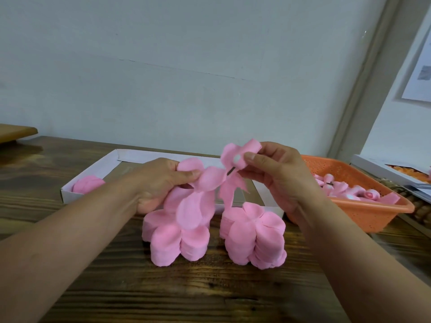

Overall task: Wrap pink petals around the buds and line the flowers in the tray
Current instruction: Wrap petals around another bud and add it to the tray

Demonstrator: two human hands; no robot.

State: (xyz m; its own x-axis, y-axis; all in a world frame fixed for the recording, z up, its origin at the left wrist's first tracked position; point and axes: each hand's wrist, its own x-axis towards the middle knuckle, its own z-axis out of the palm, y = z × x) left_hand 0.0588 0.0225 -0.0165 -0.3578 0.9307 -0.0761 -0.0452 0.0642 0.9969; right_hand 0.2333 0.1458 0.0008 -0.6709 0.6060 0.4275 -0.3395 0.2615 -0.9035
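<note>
Your right hand [275, 176] pinches a bud [238, 158] by its thin dark stem, up above the white tray [93, 173], with a pink petal piece already round it. Your left hand [161, 180] pinches a loose petal sheet [200, 190] just above the left stack of petals [177, 238] at the near edge of the bench [210, 294]. These petals look very light, thin and soft, like foam or cloth, so they will probably bend and tear easily. Hold them gently by the edge, and hold the bud by the stem. A second stack [254, 238] sits beside the first. One pink flower [88, 187] lies in the tray's left corner. More buds wait in the orange basket [373, 213] on the right.
</note>
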